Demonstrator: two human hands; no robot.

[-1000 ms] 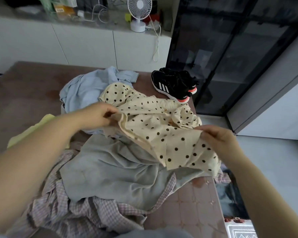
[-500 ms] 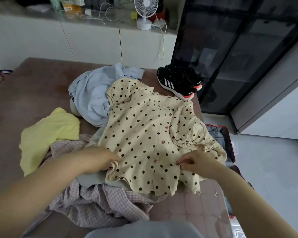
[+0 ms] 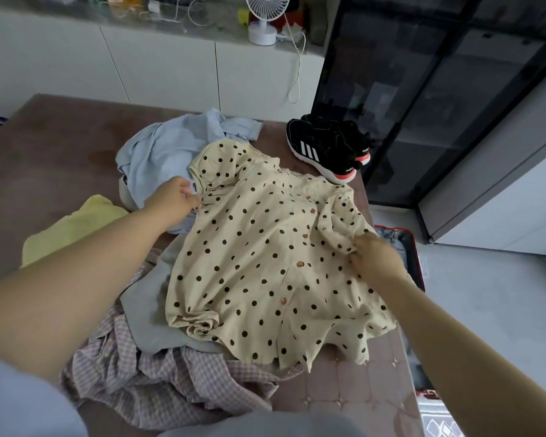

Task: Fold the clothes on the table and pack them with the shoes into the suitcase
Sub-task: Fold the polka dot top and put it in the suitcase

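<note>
The dotted shirt (image 3: 265, 263) is being spread button-side up on the heap of clothes at the near right part of the surface (image 3: 54, 143), with its hem hanging toward the viewer and its collar end lying toward the shoes (image 3: 325, 146). Its left shoulder edge is being pinched by the left hand (image 3: 174, 200), just beside the blue shirt (image 3: 164, 152), while the bunched right sleeve is being gripped by the right hand (image 3: 375, 257), fingers curled into the cloth. For a clean fold, both shoulders are probably best being drawn outward and level, so that the crumpled sleeve is being opened out and the rolled patch near the hem is being smoothed before any side is being turned in. The shirt is also best kept from sliding off the right edge, where the open suitcase (image 3: 414, 244) is standing on the floor. The grey cloth (image 3: 145, 298) and checked shirt (image 3: 171, 383) underneath are making an uneven bed, so a bare patch of surface may be serving better. Compared with half a second earlier, the hands are no longer being held near the hem: they are now being placed further up, at shoulder and sleeve. A second earlier the shirt was being held up bunched; now it is lying nearly flat.
</note>
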